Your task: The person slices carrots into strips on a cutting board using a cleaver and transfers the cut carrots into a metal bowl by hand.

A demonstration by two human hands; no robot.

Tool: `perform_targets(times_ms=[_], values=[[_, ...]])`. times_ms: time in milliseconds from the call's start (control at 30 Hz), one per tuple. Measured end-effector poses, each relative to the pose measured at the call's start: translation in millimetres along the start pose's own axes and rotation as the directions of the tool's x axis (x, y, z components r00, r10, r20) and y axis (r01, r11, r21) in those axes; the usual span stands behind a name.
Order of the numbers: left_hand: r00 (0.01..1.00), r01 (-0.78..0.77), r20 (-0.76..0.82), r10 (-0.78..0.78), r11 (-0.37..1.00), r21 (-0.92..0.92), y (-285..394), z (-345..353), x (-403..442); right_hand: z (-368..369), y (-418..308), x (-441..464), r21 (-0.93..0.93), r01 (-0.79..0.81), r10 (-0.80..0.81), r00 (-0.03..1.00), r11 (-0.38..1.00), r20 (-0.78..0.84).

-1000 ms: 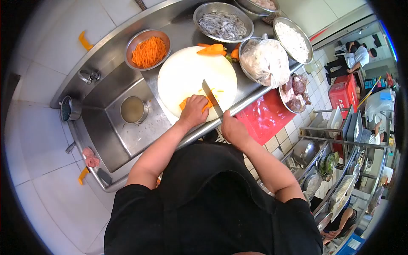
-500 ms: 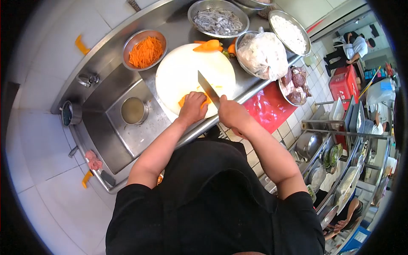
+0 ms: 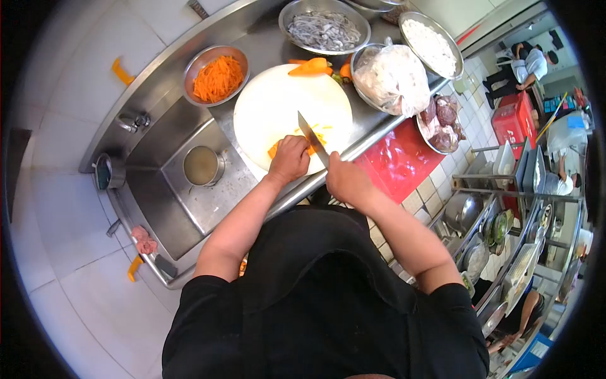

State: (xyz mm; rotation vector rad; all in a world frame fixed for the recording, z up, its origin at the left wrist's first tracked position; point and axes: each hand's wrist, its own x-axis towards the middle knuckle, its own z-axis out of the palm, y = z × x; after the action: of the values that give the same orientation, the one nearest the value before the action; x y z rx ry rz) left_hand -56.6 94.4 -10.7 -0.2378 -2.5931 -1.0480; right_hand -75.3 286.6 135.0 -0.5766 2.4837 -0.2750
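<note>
On the round white cutting board (image 3: 265, 104), my left hand (image 3: 290, 159) is closed over a piece of carrot (image 3: 273, 151), its fingers bent and pressing down. My right hand (image 3: 347, 182) grips the handle of a kitchen knife (image 3: 310, 134). The blade lies right beside my left fingertips, its tip pointing away from me. Thin orange strips (image 3: 323, 129) lie on the board to the right of the blade. A larger carrot piece (image 3: 310, 67) rests at the board's far edge. Much of the carrot under my left hand is hidden.
A bowl of carrot shreds (image 3: 218, 79) stands at the board's left, above the steel sink (image 3: 167, 221). Behind and right are a bowl of greyish strips (image 3: 325, 31), a bagged pale food (image 3: 394, 79) and a bowl of dark meat (image 3: 445, 117). Shelving (image 3: 499, 189) and other people are at right.
The view has shifted slightly. More strips show to the right of the blade. Both hands keep their hold, with the knife still close to my left fingers.
</note>
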Motion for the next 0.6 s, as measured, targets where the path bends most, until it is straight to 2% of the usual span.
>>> perform_targets(times_ms=[67,167,233,267,367,400,500,600], values=[[1.0,0.016,0.004,-0.016,1.0,0.01,2.9,1.2,-1.1,26.0,9.2,5.6,-0.021,-0.015,0.015,1.0,1.0,0.007],[1.0,-0.008,-0.011,0.008,1.0,0.014,2.5,0.7,-1.8,22.3,8.2,16.1,-0.018,-0.013,0.013,1.0,1.0,-0.014],[0.997,-0.043,-0.063,0.042,0.999,-0.019,2.1,1.9,0.8,-5.4,2.7,24.3,-0.023,0.042,-0.043,0.998,0.999,-0.05],[0.997,-0.046,-0.061,0.045,0.999,-0.02,3.4,1.1,1.8,-23.5,-6.7,22.8,-0.035,0.015,-0.014,0.999,0.999,0.03],[0.999,0.035,-0.016,-0.035,0.999,-0.037,3.3,-3.3,0.6,-1.6,-2.5,10.9,-0.046,-0.029,0.03,0.999,0.999,0.03],[0.999,0.027,-0.023,-0.028,0.999,-0.027,1.9,-2.0,0.8,15.1,6.4,5.5,-0.028,0.025,-0.025,1.0,0.999,0.004],[0.999,0.019,-0.038,-0.02,0.999,-0.029,2.7,1.1,0.4,50.2,22.3,14.6,-0.109,0.043,-0.047,0.998,0.993,-0.035],[0.999,-0.005,-0.032,0.004,1.0,-0.029,0.4,1.1,-1.0,9.2,9.1,27.9,-0.023,0.07,-0.071,0.994,0.997,-0.078]])
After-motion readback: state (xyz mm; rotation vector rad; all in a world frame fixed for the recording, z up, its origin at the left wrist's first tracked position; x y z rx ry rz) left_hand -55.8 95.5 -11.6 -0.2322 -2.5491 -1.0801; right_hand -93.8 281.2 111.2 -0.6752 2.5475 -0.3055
